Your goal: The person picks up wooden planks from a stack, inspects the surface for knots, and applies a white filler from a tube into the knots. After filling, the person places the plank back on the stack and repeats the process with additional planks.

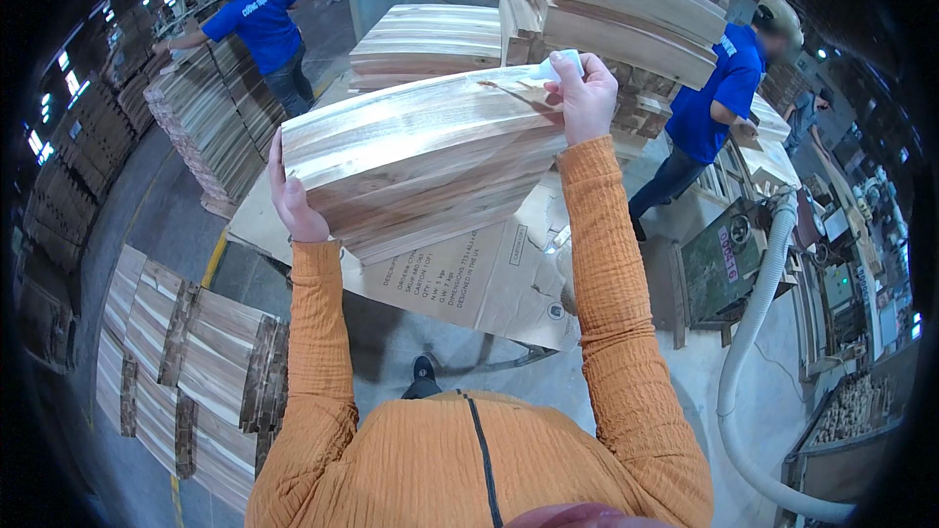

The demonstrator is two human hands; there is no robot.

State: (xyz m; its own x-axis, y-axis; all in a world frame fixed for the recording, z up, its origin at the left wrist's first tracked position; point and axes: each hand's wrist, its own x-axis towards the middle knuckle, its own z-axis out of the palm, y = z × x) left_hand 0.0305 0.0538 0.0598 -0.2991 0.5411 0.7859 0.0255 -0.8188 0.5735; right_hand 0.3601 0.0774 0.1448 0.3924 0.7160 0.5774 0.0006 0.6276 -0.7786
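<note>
A wide wooden panel, made of glued strips in light and brown tones, is held up tilted before me, above a cardboard-covered table. My left hand grips its left edge, fingers partly hidden behind. At the far right corner, my right hand is closed, pinching a small pale white piece against the panel's edge; its exact kind is unclear. A dark knot and a brown streak mark the panel's face near that corner.
Wooden panels are stacked behind the table, with a taller pile to their right. More panels lie low at left. Two people in blue shirts work nearby. A green machine and a pale hose stand right.
</note>
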